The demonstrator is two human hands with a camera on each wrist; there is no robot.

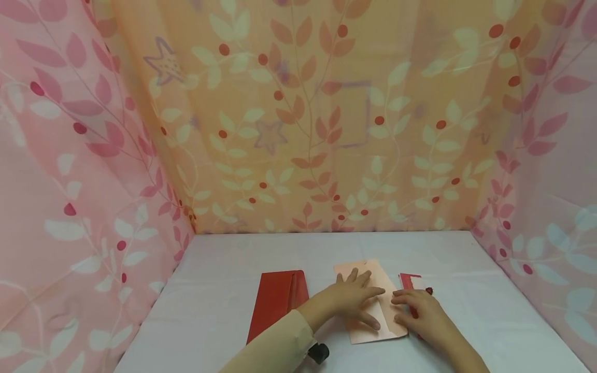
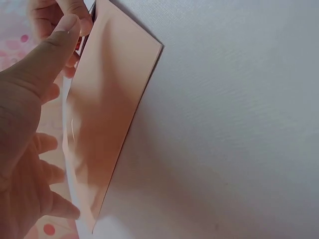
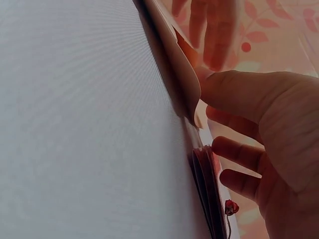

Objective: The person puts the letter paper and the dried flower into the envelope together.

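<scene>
A pale pink paper envelope or folder (image 1: 352,269) lies on the white table, a white area showing in its middle. Over it my left hand (image 1: 356,296) is spread, the fingers apart. Whether those fingertips press on the paper I cannot tell. At its right edge is my right hand (image 1: 422,313), fingers loosely bent and thumb (image 3: 234,92) at the paper's raised edge. Under and beyond the right hand lies a small red booklet (image 1: 407,281) with a white part and a dark red flower-like piece (image 1: 429,290). In the left wrist view, the pink paper (image 2: 114,84) bulges along one side.
A larger red folder (image 1: 272,295) lies left of the pink one, partly covered by my left sleeve (image 1: 275,347). A black cylindrical part (image 1: 318,353) sits by that cuff. Patterned cloth (image 1: 303,129) walls the table at the back and both sides.
</scene>
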